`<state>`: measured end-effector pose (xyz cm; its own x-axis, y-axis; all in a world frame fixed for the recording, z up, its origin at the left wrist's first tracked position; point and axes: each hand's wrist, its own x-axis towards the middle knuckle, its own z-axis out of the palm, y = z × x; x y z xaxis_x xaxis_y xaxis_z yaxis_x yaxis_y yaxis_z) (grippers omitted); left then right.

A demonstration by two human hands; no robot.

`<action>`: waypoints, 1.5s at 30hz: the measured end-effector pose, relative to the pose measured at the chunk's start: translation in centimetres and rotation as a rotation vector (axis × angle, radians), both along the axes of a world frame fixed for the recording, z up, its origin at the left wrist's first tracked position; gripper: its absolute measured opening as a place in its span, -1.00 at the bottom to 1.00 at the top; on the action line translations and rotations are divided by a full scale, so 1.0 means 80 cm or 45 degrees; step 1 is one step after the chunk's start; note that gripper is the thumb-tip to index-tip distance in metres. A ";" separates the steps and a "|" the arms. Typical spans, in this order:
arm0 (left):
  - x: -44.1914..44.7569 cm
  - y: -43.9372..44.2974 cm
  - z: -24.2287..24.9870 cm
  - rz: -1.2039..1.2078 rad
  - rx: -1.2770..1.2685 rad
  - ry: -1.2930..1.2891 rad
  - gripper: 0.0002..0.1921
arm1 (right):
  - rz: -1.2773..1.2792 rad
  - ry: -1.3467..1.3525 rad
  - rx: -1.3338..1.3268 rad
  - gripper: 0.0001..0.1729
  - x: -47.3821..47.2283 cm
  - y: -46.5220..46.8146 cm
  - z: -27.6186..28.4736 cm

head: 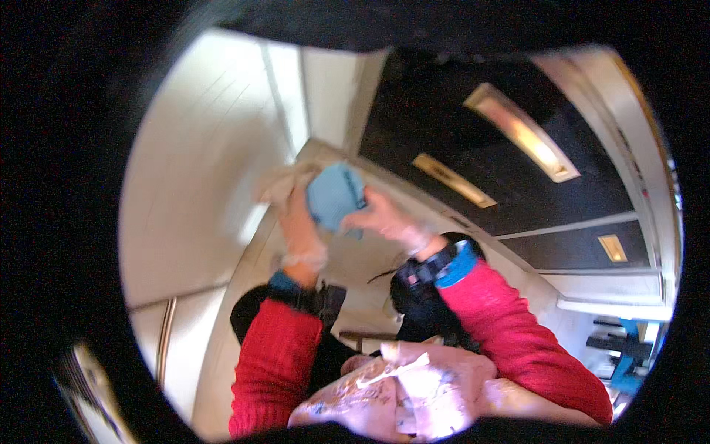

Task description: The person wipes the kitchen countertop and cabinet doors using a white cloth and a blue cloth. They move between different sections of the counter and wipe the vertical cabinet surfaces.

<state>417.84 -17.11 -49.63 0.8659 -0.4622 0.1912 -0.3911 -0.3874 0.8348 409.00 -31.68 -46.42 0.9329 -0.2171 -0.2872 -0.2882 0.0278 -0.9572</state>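
Ahead of my body is a light blue, finely ribbed object [334, 197], a cloth or pad, with dark markings along its right side. My right hand [383, 219], in what looks like a thin clear glove, grips its lower right side with thumb and fingers. My left hand [299, 222], also apparently gloved, is at its left edge. Motion blurs these fingers, so their grip is unclear. A pale beige blurred shape [277, 183] lies beyond the left fingers; whether it is cloth or moving fingers cannot be told.
A pale wall [183, 166] rises on the left, with a metal strip [166, 338] low on it. Right of the hands is a large dark panel [416, 111] showing bright lamp shapes [521, 130]. My pink patterned apron [355, 394] fills the bottom. Blurred blue and dark things [621, 349] are far right.
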 end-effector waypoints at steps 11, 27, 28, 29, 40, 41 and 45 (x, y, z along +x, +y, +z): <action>0.031 -0.010 -0.033 0.100 -1.037 1.393 -0.49 | -0.285 -0.119 -0.238 -0.69 -0.033 -0.028 0.059; -0.009 -0.036 0.046 -0.515 -1.270 1.443 -0.56 | -0.793 -0.654 0.262 -0.62 -0.134 -0.163 0.231; -0.009 -0.036 0.040 -0.481 -1.277 1.448 -0.54 | -0.782 -0.602 0.246 -0.65 -0.121 -0.168 0.227; -0.007 -0.037 0.032 -0.459 -1.277 1.437 -0.53 | -0.797 -0.525 0.238 -0.68 -0.108 -0.171 0.220; 0.016 -0.020 -0.005 -0.255 -1.200 1.331 -0.71 | -0.388 -0.042 -0.514 -0.69 -0.017 -0.223 0.201; 0.014 -0.021 -0.004 -0.181 -1.155 1.372 -0.71 | -0.407 -0.053 -0.475 -0.69 -0.021 -0.229 0.204; 0.006 -0.022 0.006 -0.031 -1.071 1.414 -0.68 | -0.293 -0.177 -0.606 -0.64 -0.072 -0.236 0.213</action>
